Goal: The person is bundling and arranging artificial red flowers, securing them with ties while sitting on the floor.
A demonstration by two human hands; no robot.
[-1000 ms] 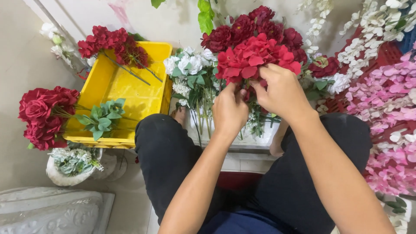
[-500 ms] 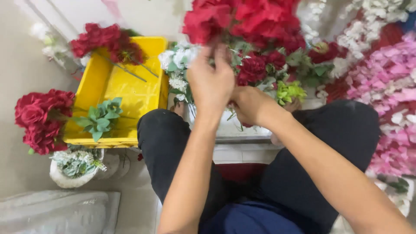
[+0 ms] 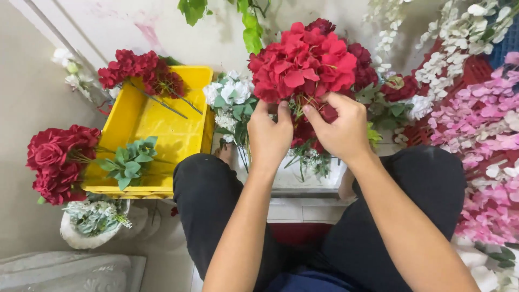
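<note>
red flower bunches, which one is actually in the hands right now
The bright red bunch at top centre, gripped by left hand and right hand. The other two red bunches rest on the yellow crate, untouched.

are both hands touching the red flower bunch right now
Touching. The head view shows the left hand and right hand pinching the red flower bunch just under its blooms.

Open yellow plastic crate interior offers my hands free passage at left. Pink blossom sprays block the right side. White flower bunch crowds the gap beside the crate.
</note>
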